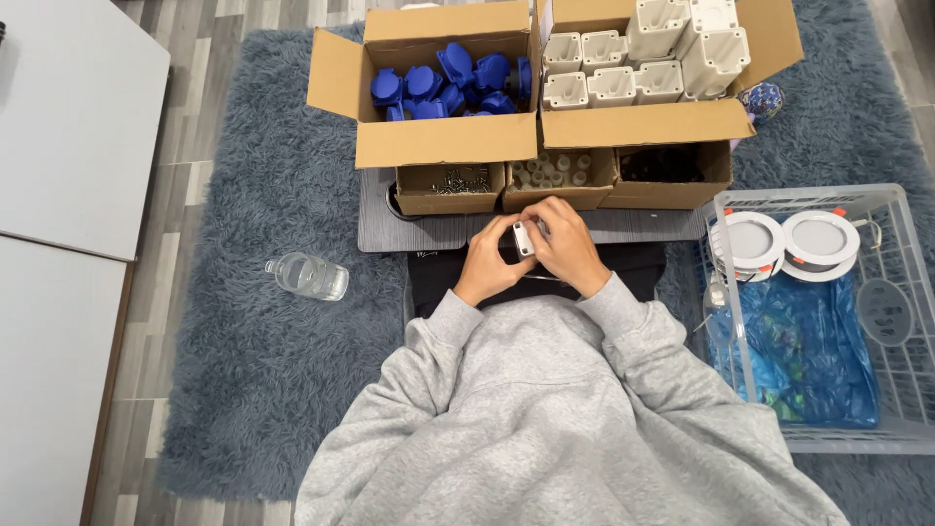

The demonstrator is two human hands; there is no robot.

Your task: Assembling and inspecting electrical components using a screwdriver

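Both of my hands meet over the near edge of a grey lap board. My left hand and my right hand together grip a small white block-shaped part held between the fingers. Grey sweatshirt sleeves cover both arms. Just beyond my hands stand three small open cartons: one with screws, one with small pale cylinders, one with dark parts.
Behind them, a big carton holds blue plastic caps and another holds white plastic housings. A clear crate on the right contains round white lamps and a blue bag. A glass jar lies on the blue-grey rug at left.
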